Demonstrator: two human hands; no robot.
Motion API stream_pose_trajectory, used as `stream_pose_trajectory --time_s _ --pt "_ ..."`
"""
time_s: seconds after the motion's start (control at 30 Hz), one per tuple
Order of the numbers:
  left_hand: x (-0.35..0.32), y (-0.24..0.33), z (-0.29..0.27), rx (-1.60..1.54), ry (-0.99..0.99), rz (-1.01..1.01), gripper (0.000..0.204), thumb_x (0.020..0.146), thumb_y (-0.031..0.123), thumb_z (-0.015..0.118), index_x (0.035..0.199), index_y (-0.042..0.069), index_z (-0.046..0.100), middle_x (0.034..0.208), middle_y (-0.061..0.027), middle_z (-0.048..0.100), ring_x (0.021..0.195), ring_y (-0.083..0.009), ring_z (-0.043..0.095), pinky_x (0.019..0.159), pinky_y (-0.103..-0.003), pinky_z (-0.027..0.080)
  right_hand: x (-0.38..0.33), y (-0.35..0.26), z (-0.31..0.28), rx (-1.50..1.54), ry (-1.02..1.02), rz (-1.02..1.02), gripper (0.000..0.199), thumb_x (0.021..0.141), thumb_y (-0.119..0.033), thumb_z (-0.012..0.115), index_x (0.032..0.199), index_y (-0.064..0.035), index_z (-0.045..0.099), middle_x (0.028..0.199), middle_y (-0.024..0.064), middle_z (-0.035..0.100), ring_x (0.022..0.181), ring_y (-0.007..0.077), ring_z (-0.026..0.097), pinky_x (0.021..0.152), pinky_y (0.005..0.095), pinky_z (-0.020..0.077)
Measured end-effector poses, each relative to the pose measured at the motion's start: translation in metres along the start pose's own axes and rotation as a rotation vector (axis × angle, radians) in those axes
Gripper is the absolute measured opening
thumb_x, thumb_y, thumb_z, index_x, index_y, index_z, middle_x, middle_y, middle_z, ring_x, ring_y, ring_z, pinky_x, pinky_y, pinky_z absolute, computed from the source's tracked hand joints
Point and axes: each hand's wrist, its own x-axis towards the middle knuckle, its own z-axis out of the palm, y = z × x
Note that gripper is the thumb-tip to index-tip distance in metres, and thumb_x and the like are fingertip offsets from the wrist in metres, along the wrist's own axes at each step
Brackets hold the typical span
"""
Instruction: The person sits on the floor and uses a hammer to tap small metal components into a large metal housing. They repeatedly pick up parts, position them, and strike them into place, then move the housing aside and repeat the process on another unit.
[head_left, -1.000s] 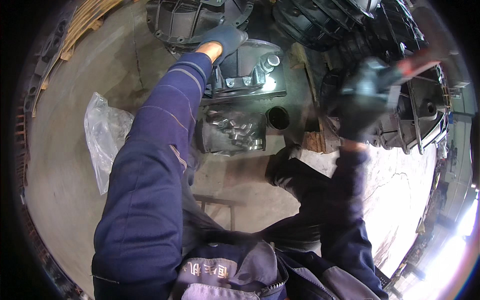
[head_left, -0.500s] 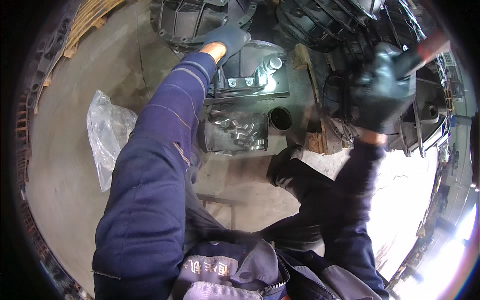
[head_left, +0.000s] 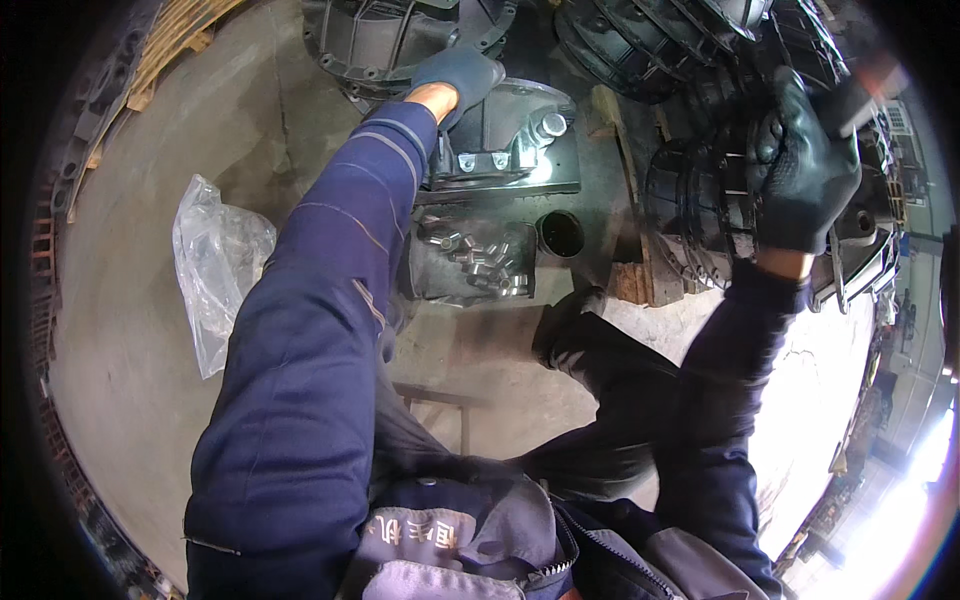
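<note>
My left hand point(head_left: 462, 78), in a dark glove, lies on top of a grey metal casting point(head_left: 515, 150), fingers curled over its upper edge. A shiny stud point(head_left: 548, 125) sticks up from the casting just right of that hand. My right hand point(head_left: 805, 165), also gloved, is raised at the upper right and closed around a reddish tool handle point(head_left: 868, 92). The handle is blurred and its head is out of view. Below that hand stands a round, ribbed dark housing point(head_left: 700, 215).
An open box of several small metal cylinders point(head_left: 470, 262) sits below the casting, beside a round hole point(head_left: 561, 233). A crumpled clear plastic bag point(head_left: 215, 260) lies on the concrete floor at left. Wooden blocks point(head_left: 640, 280), my black shoe point(head_left: 562, 322) and more dark housings point(head_left: 400, 35) crowd the top.
My right hand has swung up and to the right with the handle. My left hand has stayed on the casting.
</note>
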Motion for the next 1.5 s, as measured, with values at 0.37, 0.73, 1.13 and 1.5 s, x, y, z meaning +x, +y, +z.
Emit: stream_pose_trajectory --time_s 0.37,0.73,1.13,1.5 --pt "-0.012 0.005 -0.007 0.04 -0.024 0.107 0.052 0.095 0.044 0.055 0.116 0.0 0.073 0.122 -0.0294 0.068 0.116 -0.0427 0.067 0.1 -0.048 0.05 -0.059 0.07 0.007 -0.642 -0.492 0.129 0.029 0.091 -0.029 0.076 0.092 0.0 0.073 0.077 0.013 0.069 0.071 0.0214 0.069 0.062 0.0351 0.0524" --pt "-0.021 0.014 -0.006 -0.005 0.03 -0.038 0.054 0.088 0.043 0.058 0.124 0.006 0.073 0.133 -0.025 0.066 0.122 -0.0421 0.065 0.105 -0.048 0.049 -0.13 0.148 0.042 -1.081 -0.779 -0.249 0.025 0.097 -0.025 0.06 0.087 -0.0058 0.072 0.086 0.0142 0.068 0.079 0.0332 0.068 0.065 0.039 0.0558" --pt "-0.007 0.009 -0.003 -0.023 -0.001 -0.037 0.053 0.088 0.041 0.058 0.122 0.004 0.073 0.131 -0.0258 0.067 0.122 -0.0433 0.064 0.105 -0.048 0.049 -0.038 0.06 0.016 0.089 0.118 -0.063 0.016 0.097 -0.017 0.063 0.098 -0.0033 0.071 0.074 0.0069 0.06 0.062 0.0197 0.058 0.057 0.0313 0.0465" --pt "-0.004 0.004 0.014 0.017 0.135 -0.004 0.054 0.089 0.043 0.058 0.121 0.003 0.073 0.134 -0.0265 0.065 0.122 -0.0434 0.064 0.103 -0.047 0.05 -0.016 0.064 -0.021 -0.516 -0.422 0.315 0.03 0.088 -0.028 0.078 0.096 0.0007 0.072 0.075 0.0116 0.068 0.069 0.0181 0.066 0.063 0.035 0.054"
